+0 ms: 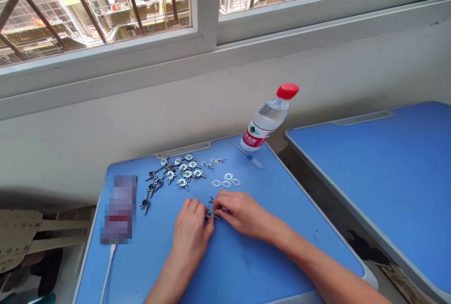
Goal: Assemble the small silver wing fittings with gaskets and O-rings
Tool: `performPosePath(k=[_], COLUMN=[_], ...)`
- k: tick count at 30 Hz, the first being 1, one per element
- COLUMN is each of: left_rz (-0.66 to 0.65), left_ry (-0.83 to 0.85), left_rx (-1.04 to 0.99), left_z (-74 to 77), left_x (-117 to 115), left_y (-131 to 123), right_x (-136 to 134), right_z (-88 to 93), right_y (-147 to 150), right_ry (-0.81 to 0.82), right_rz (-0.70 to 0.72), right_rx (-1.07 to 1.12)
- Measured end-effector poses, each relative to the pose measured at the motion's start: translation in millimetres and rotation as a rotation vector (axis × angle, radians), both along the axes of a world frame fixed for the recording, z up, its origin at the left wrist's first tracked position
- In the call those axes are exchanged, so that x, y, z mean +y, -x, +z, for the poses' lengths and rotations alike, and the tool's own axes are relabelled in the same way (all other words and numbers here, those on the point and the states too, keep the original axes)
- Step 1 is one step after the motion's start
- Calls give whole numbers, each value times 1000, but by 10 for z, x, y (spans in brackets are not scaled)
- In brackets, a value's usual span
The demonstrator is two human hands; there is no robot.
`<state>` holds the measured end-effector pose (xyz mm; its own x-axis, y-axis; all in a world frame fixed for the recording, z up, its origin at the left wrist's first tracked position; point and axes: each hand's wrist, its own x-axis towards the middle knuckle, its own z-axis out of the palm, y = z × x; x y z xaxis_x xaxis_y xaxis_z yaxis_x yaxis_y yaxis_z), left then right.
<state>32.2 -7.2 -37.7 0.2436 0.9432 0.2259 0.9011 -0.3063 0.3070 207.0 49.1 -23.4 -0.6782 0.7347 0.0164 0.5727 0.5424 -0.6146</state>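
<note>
My left hand [192, 229] and my right hand [239, 211] meet over the middle of a blue desk [225, 261]. Both pinch one small metal fitting [210, 212] between their fingertips, just above the desktop. A small dark piece [211, 199] lies right behind the fingers. Behind that lie two flat metal plates [226, 182], and further back a heap of several similar metal fittings [176, 171].
A water bottle with a red cap [268, 117] stands at the desk's back right corner, a thin screwdriver [248, 155] beside it. A blurred phone [119, 207] with a white cable [107, 271] lies at the left. A second blue desk [380, 182] stands to the right across a gap.
</note>
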Motion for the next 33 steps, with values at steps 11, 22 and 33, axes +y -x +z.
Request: performPosePath(k=[11, 22, 33], left_rz=[2, -14, -24], left_ry=[1, 15, -28], left_rx=[-1, -11, -17], left_z=[-4, -11, -20], left_x=[-8, 1, 8], left_y=[-7, 12, 25], right_x=[-37, -37, 55], right_z=[-34, 50, 202], right_y=[12, 88, 13], right_ry=[-172, -175, 240], right_rz=[76, 94, -93], right_rx=[-115, -229, 63])
